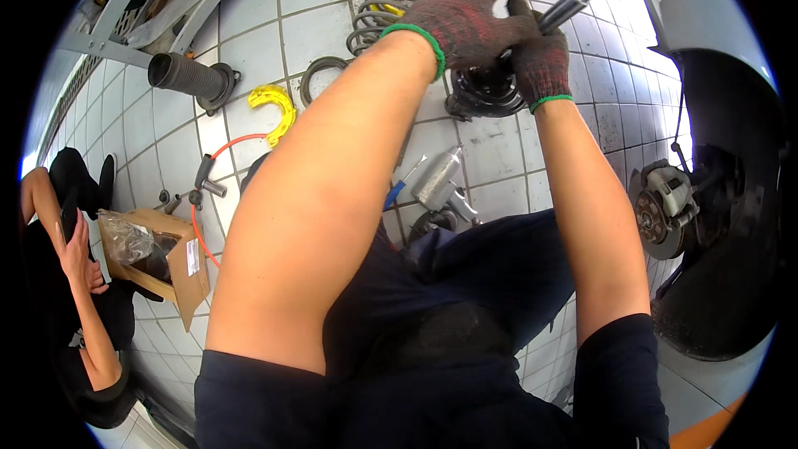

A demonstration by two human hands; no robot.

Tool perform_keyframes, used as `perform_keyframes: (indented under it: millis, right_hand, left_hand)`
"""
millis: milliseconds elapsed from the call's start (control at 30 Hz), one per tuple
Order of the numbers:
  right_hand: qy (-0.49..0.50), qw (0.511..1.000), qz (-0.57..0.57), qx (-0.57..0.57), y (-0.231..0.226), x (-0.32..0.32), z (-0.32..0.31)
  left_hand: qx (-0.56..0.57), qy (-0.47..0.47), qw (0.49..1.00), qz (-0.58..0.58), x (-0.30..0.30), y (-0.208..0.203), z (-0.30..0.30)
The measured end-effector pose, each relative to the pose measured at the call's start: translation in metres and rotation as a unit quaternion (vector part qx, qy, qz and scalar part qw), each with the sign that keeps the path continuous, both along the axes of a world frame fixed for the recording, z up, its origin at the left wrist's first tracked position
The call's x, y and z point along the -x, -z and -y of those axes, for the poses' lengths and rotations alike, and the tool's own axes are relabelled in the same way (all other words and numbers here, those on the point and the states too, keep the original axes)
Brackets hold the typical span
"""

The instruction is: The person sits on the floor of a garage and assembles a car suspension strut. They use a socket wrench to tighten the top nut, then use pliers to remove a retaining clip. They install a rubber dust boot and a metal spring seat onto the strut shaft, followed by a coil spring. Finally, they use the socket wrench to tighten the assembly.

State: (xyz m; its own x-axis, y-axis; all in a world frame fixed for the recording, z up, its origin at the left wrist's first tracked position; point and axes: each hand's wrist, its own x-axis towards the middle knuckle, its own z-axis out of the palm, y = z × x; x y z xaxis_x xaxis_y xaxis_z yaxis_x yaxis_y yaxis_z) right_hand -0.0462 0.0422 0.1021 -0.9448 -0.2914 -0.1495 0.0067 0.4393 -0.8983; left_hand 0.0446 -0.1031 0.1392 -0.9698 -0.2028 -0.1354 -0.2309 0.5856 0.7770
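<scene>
Both my hands wear dark knitted gloves with green cuffs, and they meet on a shock absorber strut (573, 4). Its bare metal end points up to the far right. My right hand (542, 62) is wrapped round it. Against the right hand presses my left hand (470, 25), its fingers over the strut and its thumb stretched away. Just below them sits a round black part (486, 96) on the floor; whether it joins the strut is hidden. Behind my left wrist lies a coil spring (366, 25) with yellow pieces in it. A grey ring (314, 83) lies nearer.
An air impact wrench (439, 179) and blue-handled screwdriver (395, 194) lie before my knees. Leftward are a yellow curved clamp (287, 112), red hose (196, 229), ribbed boot (179, 75) and cardboard box (195, 283). Another person (83, 291) sits left. A brake disc (652, 224) hangs right.
</scene>
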Motion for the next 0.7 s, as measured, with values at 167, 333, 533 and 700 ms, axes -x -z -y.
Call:
perform_keyframes:
  millis: [167, 333, 533, 700]
  right_hand:
    - [0.195, 0.966, -0.094, -0.144, 0.02, 0.053, 0.001]
    - [0.023, 0.989, -0.059, -0.135, 0.015, 0.11, -0.045]
    - [-0.045, 0.965, 0.136, 0.222, 0.015, 0.128, -0.113]
    - [0.15, 0.967, 0.009, 0.204, 0.017, 0.055, -0.067]
  left_hand:
    - [0.113, -0.035, 0.993, 0.01, -0.029, 0.027, 0.032]
    - [0.001, 0.004, 0.997, 0.073, -0.068, 0.02, 0.074]
    - [-0.023, -0.054, 0.995, 0.075, -0.08, 0.045, 0.101]
    - [0.086, -0.108, 0.968, 0.208, -0.097, 0.136, 0.135]
